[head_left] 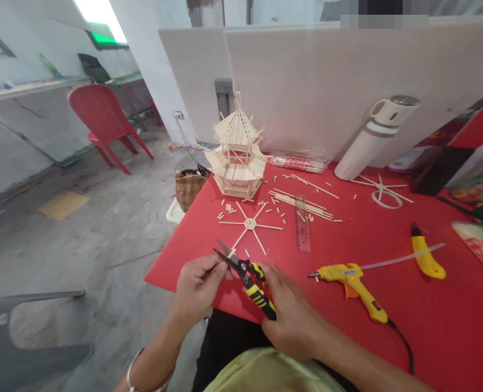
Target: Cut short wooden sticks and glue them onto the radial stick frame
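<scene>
My right hand [284, 305] grips the black-and-yellow handles of a pair of scissors [261, 299], whose blades are parted and point to the upper left. Pinched in my left hand [202, 283] is a short thin wooden stick [232, 253], its tip showing between the blades. Just beyond the blades lies a six-armed star of sticks [250, 224] with a small hub. Behind that stands a two-tiered pagoda model [239, 158] made of sticks. Loose long sticks [306, 206] and short cut pieces are scattered right of the star, beside a clear ruler [302, 223].
On the red tabletop [257, 272], a yellow glue gun [353, 283] and a yellow-handled cutter [427, 253] lie to the right. A white thermos [374, 139] stands behind, near packaged sticks [298, 162]. A red chair [102, 117] and a grey chair [16, 337] are at left.
</scene>
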The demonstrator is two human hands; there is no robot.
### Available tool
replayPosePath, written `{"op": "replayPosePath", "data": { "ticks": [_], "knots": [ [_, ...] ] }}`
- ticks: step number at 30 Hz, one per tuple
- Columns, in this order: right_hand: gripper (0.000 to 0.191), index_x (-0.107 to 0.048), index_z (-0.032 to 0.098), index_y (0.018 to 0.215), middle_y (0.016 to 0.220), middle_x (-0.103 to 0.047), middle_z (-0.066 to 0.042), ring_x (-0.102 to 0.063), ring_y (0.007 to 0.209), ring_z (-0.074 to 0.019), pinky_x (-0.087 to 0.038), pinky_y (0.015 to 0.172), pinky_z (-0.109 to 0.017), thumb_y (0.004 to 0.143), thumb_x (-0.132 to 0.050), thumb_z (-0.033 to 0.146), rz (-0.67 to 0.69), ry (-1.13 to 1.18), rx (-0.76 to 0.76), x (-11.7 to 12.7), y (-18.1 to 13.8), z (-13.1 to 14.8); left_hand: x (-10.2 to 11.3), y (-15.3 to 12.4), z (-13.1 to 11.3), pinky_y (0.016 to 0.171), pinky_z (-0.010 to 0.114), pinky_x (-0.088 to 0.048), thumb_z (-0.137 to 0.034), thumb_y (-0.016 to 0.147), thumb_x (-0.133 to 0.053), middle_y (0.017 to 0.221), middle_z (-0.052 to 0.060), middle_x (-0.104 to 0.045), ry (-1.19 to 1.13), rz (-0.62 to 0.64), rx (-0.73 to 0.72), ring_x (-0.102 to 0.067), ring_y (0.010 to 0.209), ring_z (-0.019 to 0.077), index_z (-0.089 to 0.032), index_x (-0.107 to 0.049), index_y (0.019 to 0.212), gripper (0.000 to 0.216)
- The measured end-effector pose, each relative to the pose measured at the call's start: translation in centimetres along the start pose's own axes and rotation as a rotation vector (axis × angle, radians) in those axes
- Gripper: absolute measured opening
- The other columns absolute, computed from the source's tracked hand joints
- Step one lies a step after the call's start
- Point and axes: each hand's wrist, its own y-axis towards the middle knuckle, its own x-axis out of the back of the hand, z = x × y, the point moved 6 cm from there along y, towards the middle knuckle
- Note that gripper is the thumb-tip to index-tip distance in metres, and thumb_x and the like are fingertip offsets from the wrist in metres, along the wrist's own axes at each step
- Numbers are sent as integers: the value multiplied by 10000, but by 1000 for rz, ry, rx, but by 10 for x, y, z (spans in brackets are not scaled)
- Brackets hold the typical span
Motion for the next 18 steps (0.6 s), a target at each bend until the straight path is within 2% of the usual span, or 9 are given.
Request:
{"op": "replayPosePath", "data": {
  "ticks": [3,6,10,14,18],
  "knots": [
    [816,-362,185,1398,1306,-534,-119,-484,1241,-267,-371,1074,-446,602,-522,105,-22,57,5,-2,-1,1,-2,-1,4,557,218,-418,-322,766,-691,656,39,-650,-76,-24,20,-552,598,145,-164,-731,748,164],
    [776,-401,185,1356,1238,-560,-100,-520,1179,-249,-397,1048,-418,593,-515,99,-26,78,-5,-3,-1,1,-1,-1,7,536,212,-402,-320,771,-686,620,27,-622,-28,-51,17,-527,573,136,-170,-728,719,164],
    [852,-321,172,1438,1397,-467,-136,-408,1333,-276,-316,1126,-468,609,-513,111,7,46,-25,-6,-1,-6,0,-1,10,475,201,-339,-345,812,-647,546,13,-561,7,6,6,-459,498,107,-167,-679,617,265],
    [935,-233,190,1510,1548,-301,-142,-225,1454,-314,-227,1168,-539,625,-529,141,75,5,-44,-11,-3,-18,-2,-3,20,404,202,-255,-404,811,-658,433,-28,-421,-140,157,145,-324,392,70,-163,-618,565,347],
    [936,-252,203,1503,1536,-323,-136,-241,1451,-309,-248,1161,-533,611,-526,132,59,21,-10,-13,-8,-19,-4,-6,21,384,198,-231,-441,800,-678,434,-20,-444,-216,232,207,-326,385,68,-162,-624,566,368]
  ]
}}
